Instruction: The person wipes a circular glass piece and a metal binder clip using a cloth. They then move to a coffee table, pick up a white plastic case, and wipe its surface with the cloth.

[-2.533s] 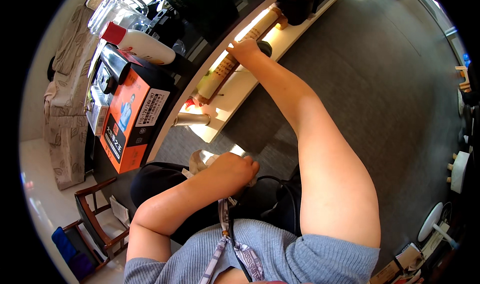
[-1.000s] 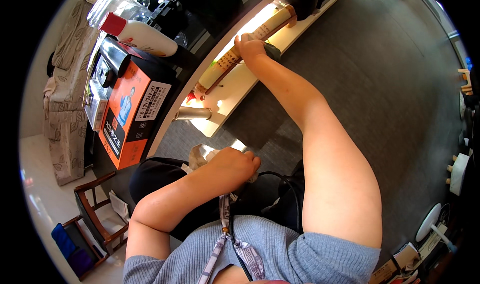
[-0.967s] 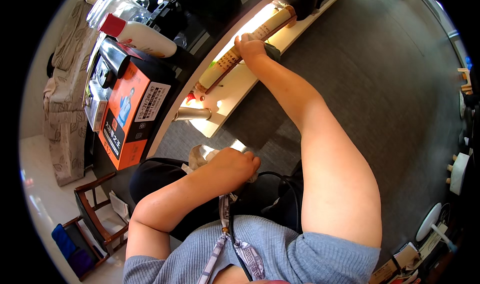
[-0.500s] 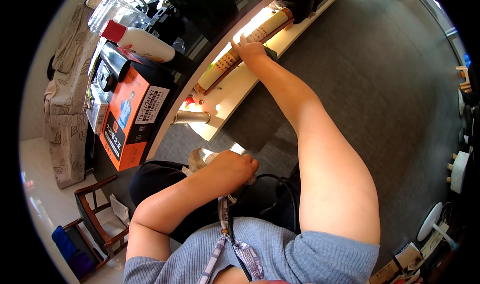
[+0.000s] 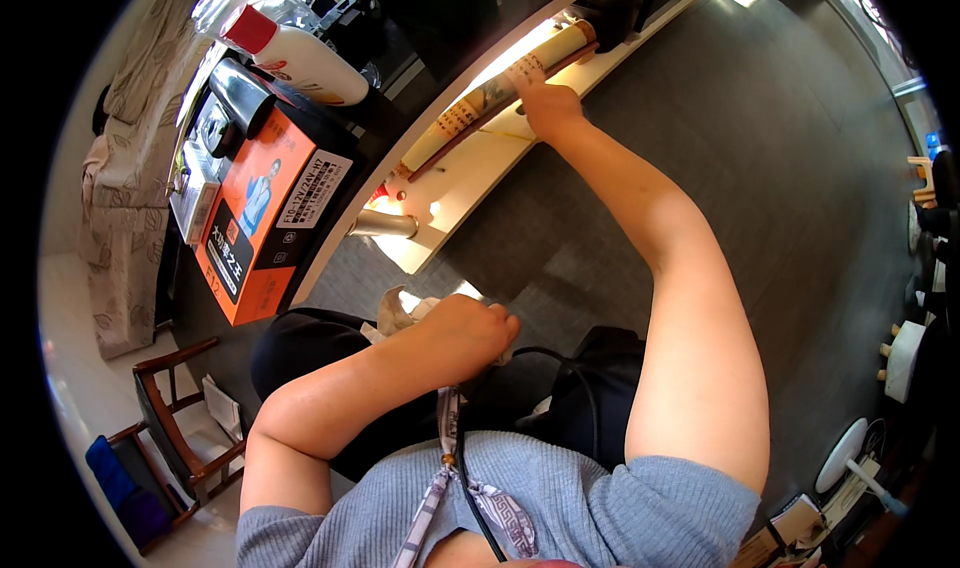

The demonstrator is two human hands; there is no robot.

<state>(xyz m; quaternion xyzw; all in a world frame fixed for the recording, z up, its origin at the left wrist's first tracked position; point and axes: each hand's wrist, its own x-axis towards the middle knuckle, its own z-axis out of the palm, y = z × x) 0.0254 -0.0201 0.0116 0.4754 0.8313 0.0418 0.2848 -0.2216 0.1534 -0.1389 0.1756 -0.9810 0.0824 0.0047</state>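
A long pale-yellow scroll-like roll (image 5: 440,140) with dark writing and brown ends lies on the lit low shelf. My right hand (image 5: 550,106) reaches forward to it, fingertips against its far half. The fingers are smeared and partly lost against the roll, so their grip does not show. Close in front of my body, above my dark-clothed lap, my left hand (image 5: 468,330) is closed on a crumpled tan cloth (image 5: 398,311). Part of this cloth sticks out to the left of the fist, and a little shows below the fingers.
An orange and black box (image 5: 262,218) stands on the dark counter at left, beside a white bottle (image 5: 310,66) with a red cap and a clear jug (image 5: 265,0). Below the roll are a metal cylinder (image 5: 385,225) and the pale shelf edge (image 5: 480,203). A wooden chair (image 5: 170,418) is lower left.
My right hand has moved right and slightly nearer along the roll, toward its far end. My left hand stays closed on the cloth. The view has shifted a little.
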